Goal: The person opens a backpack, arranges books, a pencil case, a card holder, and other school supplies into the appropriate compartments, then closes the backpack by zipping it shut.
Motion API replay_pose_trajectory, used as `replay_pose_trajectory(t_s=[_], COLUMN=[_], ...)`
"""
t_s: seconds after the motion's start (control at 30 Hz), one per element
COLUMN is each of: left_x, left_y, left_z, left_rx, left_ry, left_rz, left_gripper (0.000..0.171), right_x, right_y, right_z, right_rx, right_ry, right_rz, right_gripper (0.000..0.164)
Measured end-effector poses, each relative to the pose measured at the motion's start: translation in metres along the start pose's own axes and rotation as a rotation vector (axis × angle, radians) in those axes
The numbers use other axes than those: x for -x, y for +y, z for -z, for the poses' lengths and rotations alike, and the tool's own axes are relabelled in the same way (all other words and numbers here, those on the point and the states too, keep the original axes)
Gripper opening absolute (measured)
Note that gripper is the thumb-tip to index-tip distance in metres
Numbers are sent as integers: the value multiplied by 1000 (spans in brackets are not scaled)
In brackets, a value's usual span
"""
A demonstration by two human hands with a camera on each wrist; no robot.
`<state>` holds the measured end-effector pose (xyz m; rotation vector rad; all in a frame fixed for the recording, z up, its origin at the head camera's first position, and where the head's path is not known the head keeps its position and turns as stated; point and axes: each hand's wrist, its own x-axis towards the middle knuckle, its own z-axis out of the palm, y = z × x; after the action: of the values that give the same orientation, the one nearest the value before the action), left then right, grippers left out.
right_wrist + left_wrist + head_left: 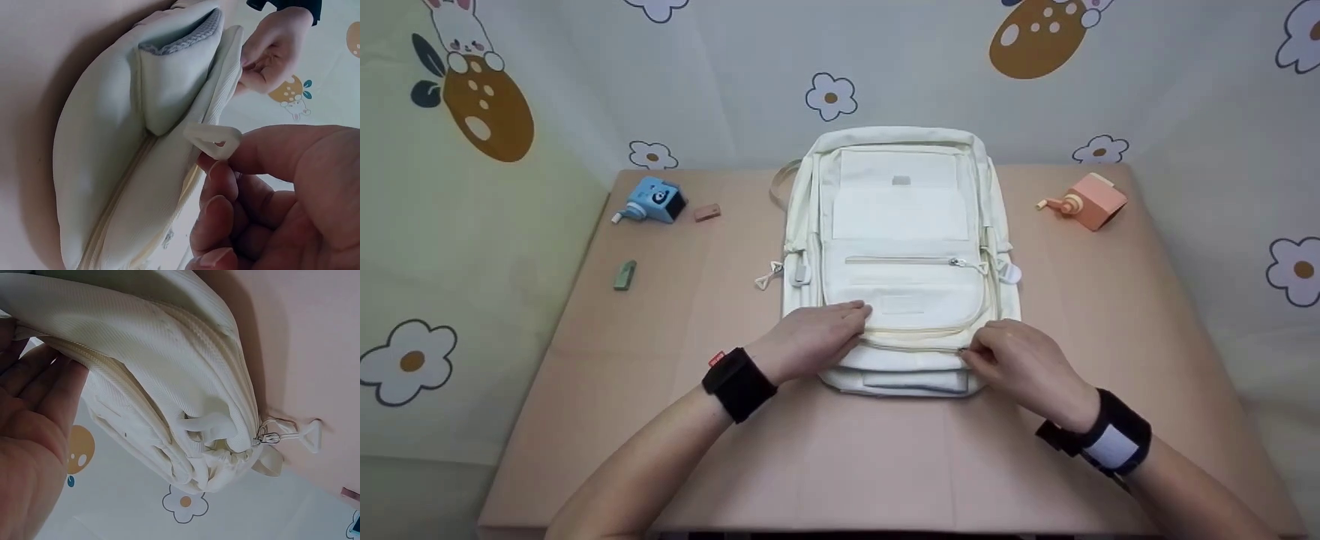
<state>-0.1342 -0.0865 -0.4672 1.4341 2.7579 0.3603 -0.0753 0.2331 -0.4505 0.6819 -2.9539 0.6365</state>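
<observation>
Backpack: the cream backpack (900,214) lies front side up in the middle of the worktop (780,465), its lower end towards the person.
Left hand: the left hand (817,337) pinches fabric at the backpack's lower front, beside a zipper (911,348).
Right hand: the right hand (1027,366) holds the white triangular zipper pull (211,139) between thumb and fingers, at that zipper's right end.
Left of backpack: 1 blue crank-handled box (656,200), with 1 pink block (707,213) just beside it and 1 green block (624,275) nearer the person.
Right of backpack: 1 orange-pink crank-handled box (1095,201), well apart.
</observation>
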Motion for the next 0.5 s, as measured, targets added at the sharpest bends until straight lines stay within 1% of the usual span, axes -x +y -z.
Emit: replay_pose_trajectory(t_s=[0.07, 0.17, 0.37, 0.5], left_x=[0, 1, 0, -1], left_y=[0, 1, 2, 1], left_z=[0, 1, 0, -1], left_rx=[3, -3, -14, -13], left_ry=[2, 6, -8, -22], left_rz=[1, 1, 17, 16], left_gripper=[36, 36, 37, 39], right_x=[-2, -7, -23, -31], right_y=[-4, -13, -35, -45], right_z=[-2, -5, -16, -21], right_rx=[-3, -4, 21, 48], right_ry=[4, 7, 18, 33], right_rz=[6, 26, 116, 162], right_gripper=[26, 23, 18, 16])
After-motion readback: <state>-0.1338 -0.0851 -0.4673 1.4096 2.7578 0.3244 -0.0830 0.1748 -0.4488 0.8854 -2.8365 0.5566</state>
